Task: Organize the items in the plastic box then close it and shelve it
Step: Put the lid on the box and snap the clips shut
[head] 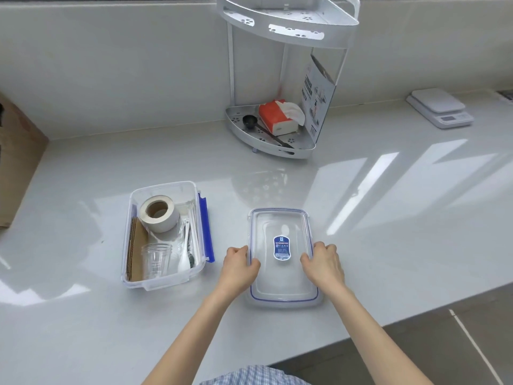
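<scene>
A clear plastic box (194,198) with a blue clip stands open on the white counter, left of centre. Inside lie a roll of tape (159,213), a clear cup (156,259) on its side, a strip of cardboard (136,248) and a white spoon (184,255). To its right the clear lid (280,290), blue-edged with a blue label, lies flat on the counter. My left hand (240,265) grips the lid's left edge and my right hand (323,263) grips its right edge. A white two-tier corner shelf (277,141) stands at the back.
The shelf's lower tier holds an orange tissue pack (279,116), a black scoop (249,120) and a leaflet (316,98). A white kitchen scale (441,108) sits at the far right. A cardboard box (16,159) stands at the left edge. The counter's front edge runs diagonally at the lower right.
</scene>
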A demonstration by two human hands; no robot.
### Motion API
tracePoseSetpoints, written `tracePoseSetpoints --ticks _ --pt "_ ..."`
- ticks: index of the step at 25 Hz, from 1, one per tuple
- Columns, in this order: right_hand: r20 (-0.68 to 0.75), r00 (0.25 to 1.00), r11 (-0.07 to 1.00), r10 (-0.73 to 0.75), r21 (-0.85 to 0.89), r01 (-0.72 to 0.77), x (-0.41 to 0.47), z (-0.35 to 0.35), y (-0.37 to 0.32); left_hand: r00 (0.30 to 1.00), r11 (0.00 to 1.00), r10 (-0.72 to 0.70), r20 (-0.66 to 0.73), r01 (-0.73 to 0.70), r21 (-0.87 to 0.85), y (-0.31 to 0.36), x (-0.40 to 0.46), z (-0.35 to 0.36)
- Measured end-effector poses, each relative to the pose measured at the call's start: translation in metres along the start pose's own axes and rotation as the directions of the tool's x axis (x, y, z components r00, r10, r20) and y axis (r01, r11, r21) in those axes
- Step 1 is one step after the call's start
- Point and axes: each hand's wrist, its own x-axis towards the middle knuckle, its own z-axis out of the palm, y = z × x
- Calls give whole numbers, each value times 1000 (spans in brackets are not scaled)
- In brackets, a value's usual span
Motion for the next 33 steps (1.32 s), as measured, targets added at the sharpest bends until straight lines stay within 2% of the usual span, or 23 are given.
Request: tracePoseSetpoints --ticks 6,11,14,18,25,33 --pt "-44 998 994 -36 97 41 -4 0 -6 1000 980 -1 -27 -4 -198 1 -7 -7" --pt "-154 976 955 -156 228 188 -6 -9 -37 966 942 108 -236 -175 -285 5 -13 -39" --pt "-179 949 921 -261 248 300 -11 -6 -68 918 921 99 -384 -230 -315 -7 -16 -65" --pt "-185 906 869 -380 265 419 -24 6 -111 867 912 50 -495 -242 -332 -35 -26 -95" --pt "-89 865 821 -493 281 497 -33 34 -168 835 909 -51 -548 -188 -371 -79 -32 -141" --pt "-19 898 859 -440 284 427 -33 57 -175 872 933 -64 -485 -121 -340 -102 -19 -146"
